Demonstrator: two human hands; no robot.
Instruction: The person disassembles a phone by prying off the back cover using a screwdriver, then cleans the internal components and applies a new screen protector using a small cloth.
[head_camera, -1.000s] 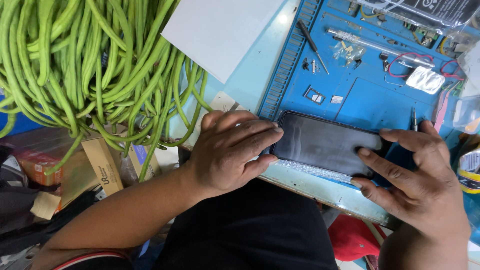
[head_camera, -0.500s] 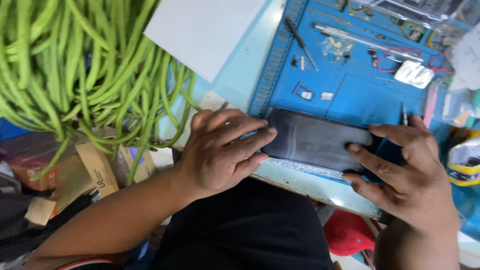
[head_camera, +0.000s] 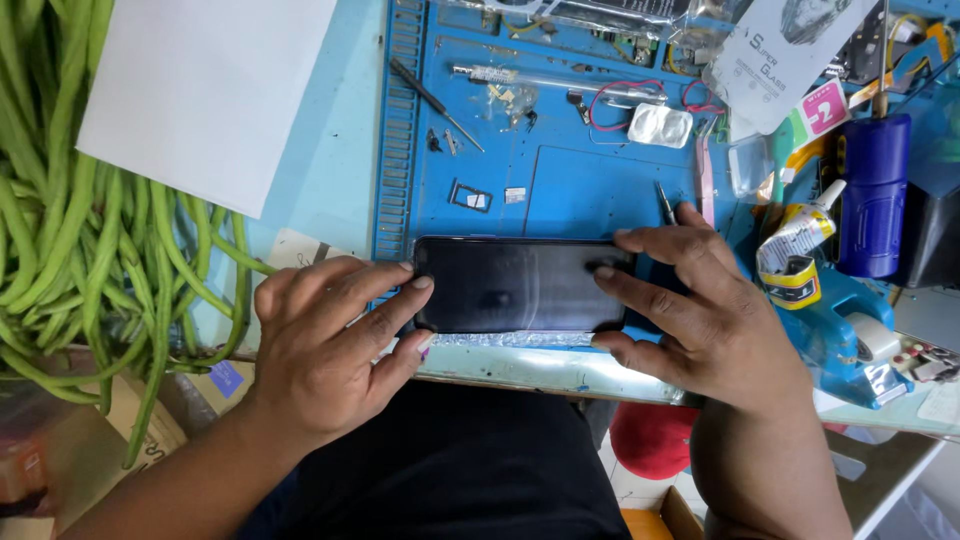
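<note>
White packet (head_camera: 790, 50) top right, beyond black phone (head_camera: 520, 285), blue mat (head_camera: 590, 190)

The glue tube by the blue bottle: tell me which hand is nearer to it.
Right. The right hand grips the phone at its right end, just left of the glue tube. The left hand holds the phone's far left end.
</note>
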